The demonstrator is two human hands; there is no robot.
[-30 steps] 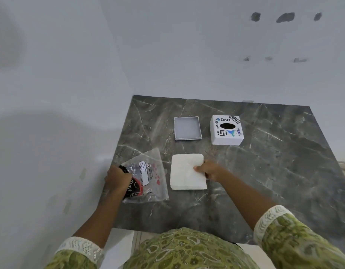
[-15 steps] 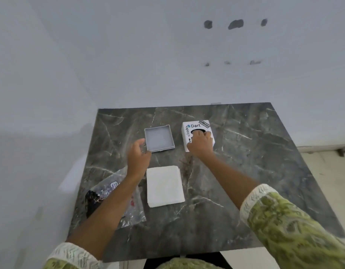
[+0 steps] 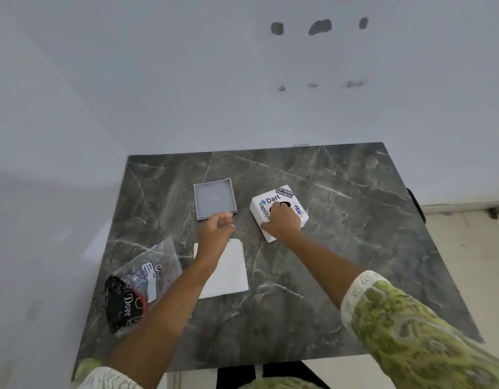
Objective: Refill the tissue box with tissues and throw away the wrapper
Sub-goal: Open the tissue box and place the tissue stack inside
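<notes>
Right hand (image 3: 282, 220) clamped on box (image 3: 279, 210), fingers (image 3: 276, 206) at top hole, box tilted on worktop (image 3: 341, 248). Left hand (image 3: 214, 234) loosely apart, empty, over tissues (image 3: 231, 273). Wrapper (image 3: 147, 279) at 8 o'clock. Tray (image 3: 214, 199) at 12 o'clock of left hand.

A dark marbled worktop (image 3: 341, 248) carries a grey shallow tray (image 3: 214, 202) at the far middle, a white stickered box (image 3: 276, 206) to its right, a white tissue stack (image 3: 231, 270) nearer, and a clear wrapper (image 3: 144, 282) near left
</notes>
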